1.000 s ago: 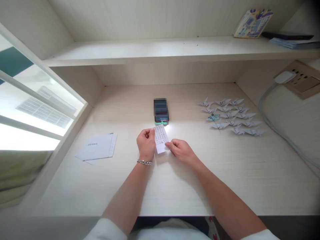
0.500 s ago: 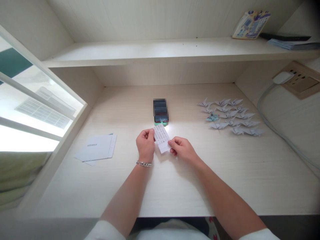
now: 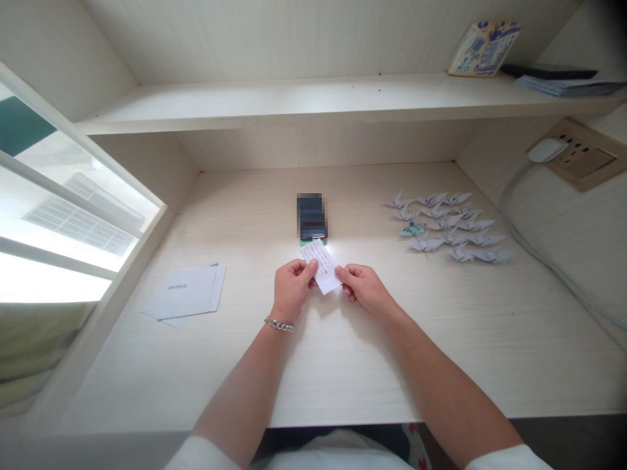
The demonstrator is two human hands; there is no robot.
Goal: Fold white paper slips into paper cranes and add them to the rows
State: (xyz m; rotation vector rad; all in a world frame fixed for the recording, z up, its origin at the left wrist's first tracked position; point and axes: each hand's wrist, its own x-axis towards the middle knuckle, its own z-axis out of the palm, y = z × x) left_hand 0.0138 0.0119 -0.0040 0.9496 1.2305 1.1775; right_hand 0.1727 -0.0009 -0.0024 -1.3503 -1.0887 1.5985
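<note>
A small printed slip of paper [image 3: 323,264] is held just above the desk [image 3: 343,365] at its middle. My left hand [image 3: 291,287], with a metal bracelet at the wrist, pinches the slip's left edge. My right hand [image 3: 365,287] pinches its lower right corner. The slip is tilted, its top leaning left. Right behind the slip a phone [image 3: 311,217] stands on a green holder.
Several folded paper cranes [image 3: 448,225] lie in rows at the right. A few loose sheets [image 3: 186,294] lie at the left. A shelf [image 3: 318,98] above carries a booklet [image 3: 482,46] and papers. A cable [image 3: 531,251] runs from a wall socket [image 3: 578,160].
Both hands have turned the slip so it tilts more, and my left hand's grip has shifted lower on its left edge. The view has drifted slightly.
</note>
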